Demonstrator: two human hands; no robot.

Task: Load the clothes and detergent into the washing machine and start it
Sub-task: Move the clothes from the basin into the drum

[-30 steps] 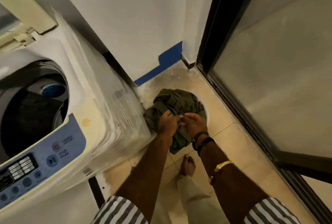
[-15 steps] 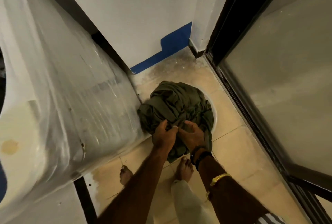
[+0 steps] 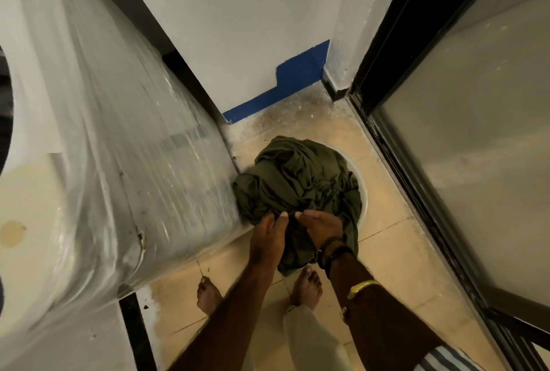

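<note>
A home laundry corner is being looked down on here. A washing machine [image 3: 125,180], wrapped in clear plastic film, is crammed against a white wall [image 3: 244,28] edged with a blue painted strip [image 3: 297,79]. Beige floor tiles [image 3: 395,251] are seen, dusty in the corner. Olive clothes [image 3: 294,180] are heaped in a white basin [image 3: 363,192] on the floor. Bare feet [image 3: 306,284] are planted just beside it, and the nook is closed off on the right by a black-framed frosted glass door [image 3: 476,132].

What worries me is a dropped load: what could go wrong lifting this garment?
The left hand and right hand grip the olive-green garment only at its near edge, so it may unfurl and trail onto the floor by the bare foot. It might snag on the torn plastic wrap on the washing machine.
</note>
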